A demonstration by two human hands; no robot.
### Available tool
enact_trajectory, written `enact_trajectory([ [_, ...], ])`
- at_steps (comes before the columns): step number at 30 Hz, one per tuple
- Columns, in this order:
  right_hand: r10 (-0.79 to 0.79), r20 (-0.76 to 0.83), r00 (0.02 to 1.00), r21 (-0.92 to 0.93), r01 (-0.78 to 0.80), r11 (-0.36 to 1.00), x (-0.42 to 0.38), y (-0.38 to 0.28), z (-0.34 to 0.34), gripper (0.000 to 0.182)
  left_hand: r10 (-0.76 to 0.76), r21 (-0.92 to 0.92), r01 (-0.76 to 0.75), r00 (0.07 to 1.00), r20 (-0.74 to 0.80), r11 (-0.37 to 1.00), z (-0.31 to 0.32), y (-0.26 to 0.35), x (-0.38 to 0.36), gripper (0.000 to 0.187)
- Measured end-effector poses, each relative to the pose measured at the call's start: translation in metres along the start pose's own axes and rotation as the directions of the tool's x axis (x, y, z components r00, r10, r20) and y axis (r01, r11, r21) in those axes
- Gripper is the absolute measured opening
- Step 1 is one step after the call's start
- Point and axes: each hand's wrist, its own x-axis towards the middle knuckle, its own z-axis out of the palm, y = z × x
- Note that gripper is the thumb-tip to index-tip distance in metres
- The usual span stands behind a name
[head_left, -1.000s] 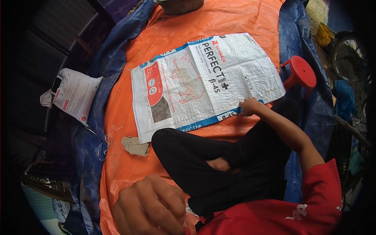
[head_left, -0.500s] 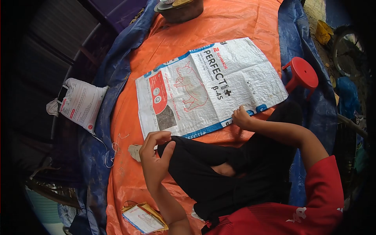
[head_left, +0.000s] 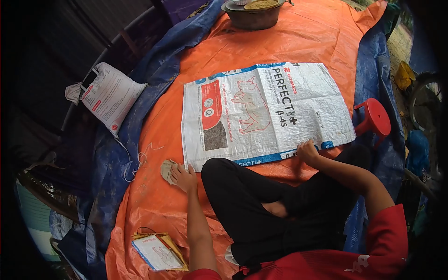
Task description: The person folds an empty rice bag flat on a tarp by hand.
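Observation:
A flattened white feed sack [head_left: 298,102] with blue edges and a printed pig outline lies before me. My right hand [head_left: 308,152] is at its near edge, fingers curled closed on the border. My left hand [head_left: 183,177] rests on a crumpled beige cloth [head_left: 168,171] beside the sack's near left corner. Its fingers are stretched out and slightly apart over the cloth; how much of the cloth lies under them is hidden.
An orange tarp [head_left: 154,126] spreads beneath, bordered by blue tarp [head_left: 186,42]. A red stool [head_left: 377,116] stands right, a full white bag [head_left: 112,95] left, and a dark basin [head_left: 254,19] at the back. Folded printed pieces [head_left: 157,252] lie near my left forearm.
My left hand has come down from above my knee onto the beige cloth. My right hand stays at the sack's near edge. The whole view has shifted slightly.

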Motion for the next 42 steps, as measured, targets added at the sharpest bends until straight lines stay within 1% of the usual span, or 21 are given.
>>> enact_trajectory([
  [1, -0.014, -0.007, 1.0, -0.013, 0.014, 1.0, 0.0, 0.003, 0.002, 0.015, -0.019, -0.01, 0.019, 1.0, -0.015, 1.0, 0.0, 0.004, 0.0, 0.05],
  [4, -0.014, 0.107, 0.994, 0.066, 0.007, 0.998, 0.009, 0.007, 0.01, 0.021, -0.047, -0.062, 0.045, 0.998, -0.034, 0.997, -0.001, 0.006, 0.002, 0.046],
  [7, 0.005, 0.095, 0.995, 0.06, -0.01, 0.998, 0.01, 0.004, 0.015, 0.021, -0.045, -0.074, 0.042, 0.998, -0.037, 0.996, -0.004, 0.007, 0.002, 0.045],
  [10, -0.004, -0.086, 0.996, 0.178, 0.019, 0.984, -0.004, 0.008, -0.028, 0.022, -0.048, -0.078, 0.047, 0.999, -0.019, 0.996, -0.006, 0.007, 0.001, 0.045],
  [13, -0.024, -0.174, 0.985, 0.253, 0.068, 0.965, -0.008, 0.006, -0.047, 0.024, -0.043, -0.083, 0.042, 0.999, -0.018, 0.996, -0.003, 0.006, 0.0, 0.045],
  [16, -0.016, -0.127, 0.992, 0.183, 0.04, 0.982, -0.002, 0.0, -0.032, 0.022, -0.042, -0.077, 0.042, 0.999, -0.009, 0.996, -0.004, 0.007, 0.0, 0.046],
  [18, -0.082, -0.121, 0.989, 0.072, 0.091, 0.993, 0.002, -0.005, -0.021, 0.02, -0.042, -0.065, 0.042, 0.999, 0.005, 0.997, -0.006, 0.008, -0.001, 0.048],
  [19, -0.112, -0.113, 0.987, 0.018, 0.115, 0.993, 0.002, -0.008, -0.015, 0.02, -0.055, -0.04, 0.054, 0.998, -0.04, 0.998, -0.006, 0.009, -0.002, 0.049],
  [21, -0.162, -0.036, 0.986, 0.051, 0.164, 0.985, 0.006, -0.016, -0.002, 0.022, -0.083, 0.006, 0.084, 0.988, -0.134, 0.996, -0.005, 0.012, -0.004, 0.051],
  [22, -0.19, 0.001, 0.982, 0.071, 0.189, 0.979, 0.007, -0.019, 0.005, 0.023, -0.142, -0.028, 0.14, 0.978, -0.152, 0.99, 0.0, 0.009, -0.004, 0.053],
  [24, -0.182, 0.099, 0.978, 0.113, 0.171, 0.979, 0.012, -0.017, -0.003, 0.022, -0.263, -0.094, 0.25, 0.948, -0.18, 0.964, 0.019, -0.005, -0.003, 0.056],
  [25, -0.181, 0.147, 0.972, 0.135, 0.162, 0.978, 0.017, -0.017, -0.008, 0.022, -0.428, -0.169, 0.411, 0.9, -0.079, 0.896, 0.026, -0.012, -0.002, 0.059],
  [28, -0.168, 0.2, 0.965, 0.195, 0.129, 0.972, 0.02, -0.015, -0.025, 0.02, -0.485, -0.056, 0.482, 0.873, -0.053, 0.874, 0.035, -0.02, 0.005, 0.068],
  [31, -0.152, 0.181, 0.972, 0.302, 0.092, 0.949, 0.019, -0.006, -0.019, 0.018, -0.556, 0.047, 0.555, 0.831, 0.028, 0.831, 0.012, -0.008, 0.014, 0.074],
  [33, -0.127, 0.203, 0.971, 0.39, 0.039, 0.92, 0.015, 0.005, -0.025, 0.017, -0.554, -0.008, 0.559, 0.823, 0.125, 0.829, 0.007, -0.018, 0.021, 0.074],
  [34, -0.102, 0.176, 0.979, 0.401, 0.023, 0.916, 0.013, 0.007, -0.027, 0.017, -0.542, -0.03, 0.556, 0.819, 0.186, 0.831, 0.007, -0.027, 0.024, 0.075],
  [35, -0.098, 0.071, 0.993, 0.42, 0.06, 0.906, 0.011, 0.008, -0.015, 0.016, -0.503, -0.099, 0.532, 0.836, 0.22, 0.841, 0.012, -0.042, 0.023, 0.07],
  [36, -0.054, 0.11, 0.993, 0.443, -0.001, 0.896, 0.01, 0.007, -0.019, 0.015, -0.46, -0.173, 0.507, 0.852, 0.249, 0.845, 0.019, -0.061, 0.023, 0.065],
  [37, -0.041, 0.048, 0.998, 0.447, 0.015, 0.895, 0.012, 0.005, -0.005, 0.016, -0.498, -0.275, 0.584, 0.805, 0.323, 0.764, 0.033, -0.09, 0.026, 0.058],
  [39, 0.023, 0.008, 1.0, 0.453, -0.024, 0.891, 0.011, 0.001, -0.007, 0.018, -0.493, -0.46, 0.606, 0.795, 0.353, 0.649, 0.031, -0.088, 0.032, 0.05],
  [42, 0.062, 0.066, 0.996, 0.531, -0.088, 0.843, 0.013, 0.003, -0.01, 0.019, -0.369, -0.676, 0.388, 0.912, 0.181, 0.627, -0.046, -0.03, 0.062, 0.046],
])
